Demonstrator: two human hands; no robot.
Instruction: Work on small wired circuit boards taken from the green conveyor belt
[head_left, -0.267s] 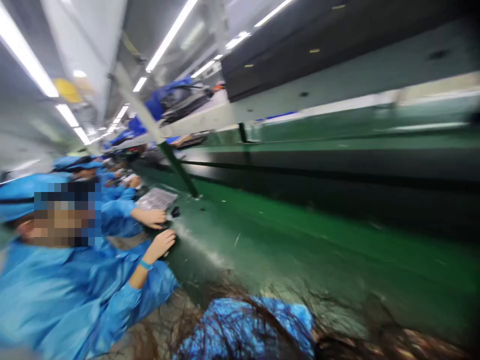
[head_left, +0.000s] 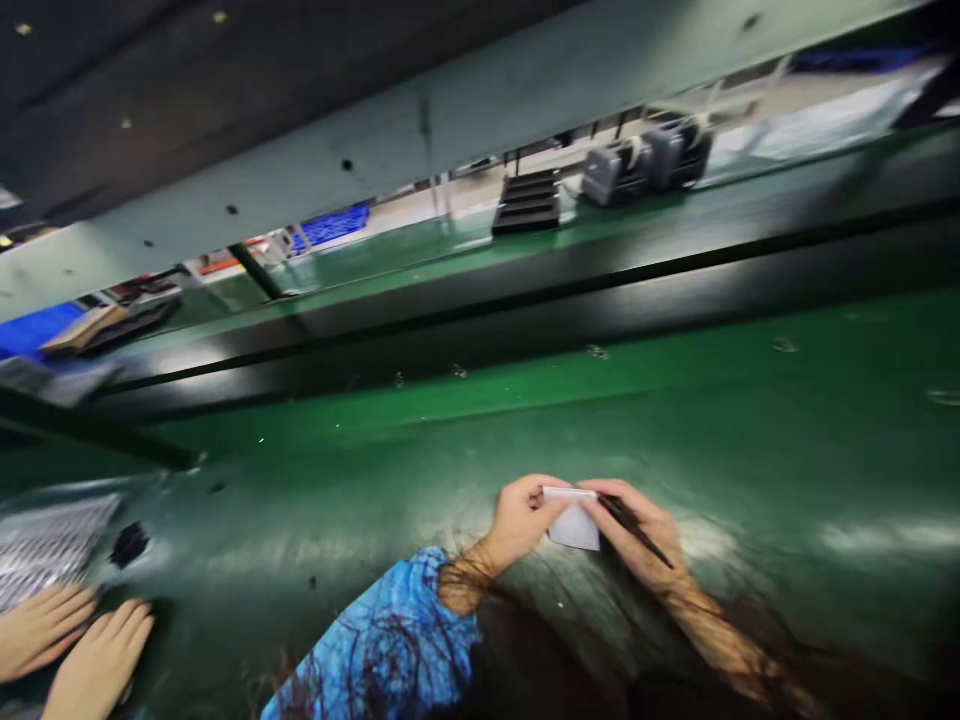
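Observation:
Low in the head view, my left hand [head_left: 521, 525] pinches the left edge of a small white paper slip [head_left: 574, 525] between thumb and fingers. My right hand [head_left: 645, 530] closes on the slip's upper right side, thumb in front. A slim black pointed tool [head_left: 637, 530], pen-like or tweezers-like, lies across that same hand, its tip toward my wrist. Both hands are just above the green worktop [head_left: 750, 450]. Loose hair strands hang over my forearms and blue sleeve [head_left: 390, 630].
At the lower left are a co-worker's hands [head_left: 97, 650], a clear plastic tray [head_left: 60, 540] and a small black piece [head_left: 129, 545]. Beyond run a dark conveyor belt [head_left: 525, 320], a black slotted rack [head_left: 527, 202] and grey tape dispensers [head_left: 615, 172]. A shelf [head_left: 390, 140] hangs overhead.
My view has swung right and down. Both my hands, with the paper slip and black tool, have come into sight. The co-worker has shifted to the left edge, with only the hands showing.

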